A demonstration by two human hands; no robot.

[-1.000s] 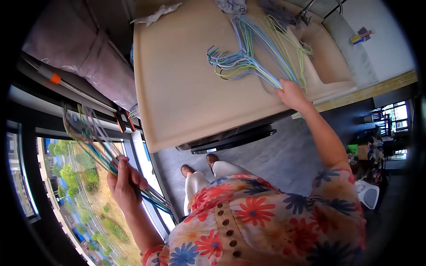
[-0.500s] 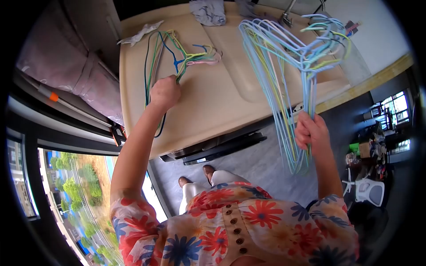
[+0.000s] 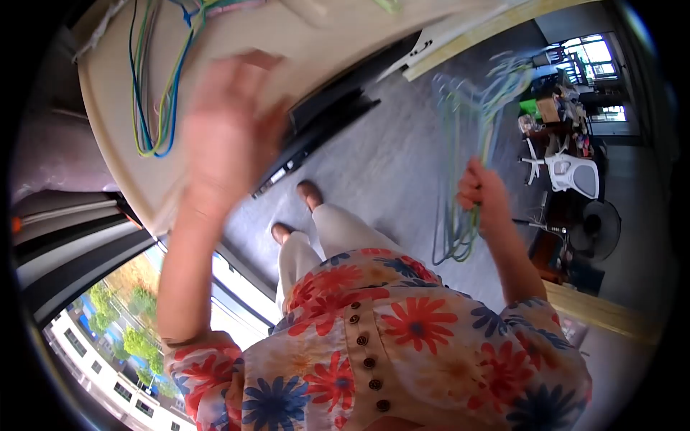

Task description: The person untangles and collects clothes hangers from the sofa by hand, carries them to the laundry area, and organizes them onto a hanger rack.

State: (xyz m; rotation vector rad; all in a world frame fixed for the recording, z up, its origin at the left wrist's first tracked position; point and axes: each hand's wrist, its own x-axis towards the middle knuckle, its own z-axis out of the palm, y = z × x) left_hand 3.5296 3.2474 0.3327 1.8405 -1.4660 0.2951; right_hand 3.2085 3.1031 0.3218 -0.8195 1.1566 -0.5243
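Note:
My right hand [image 3: 483, 195] is closed round the lower part of a bundle of pale blue and green hangers [image 3: 460, 100]. The bundle hangs over the grey floor, its hooks at the top, blurred by motion. Over the counter's front edge, my left hand [image 3: 233, 126] is raised, smeared by motion, with its fingers apart and no hanger in it. Just left of it, a smaller group of green, yellow and blue hangers [image 3: 144, 136] lies on the beige counter [image 3: 108, 93], partly cut off by the top of the view.
A white chair [image 3: 573, 174] and a black round fan [image 3: 598, 228] stand at the right, near a cluttered table. A dark appliance [image 3: 316, 129] sits under the counter's front edge. Windows [image 3: 122, 316] are at the lower left.
My left hand has let go of the smaller group of hangers, which lies on the counter. My right hand has kept its bundle, now away from the counter. The view has turned toward the room.

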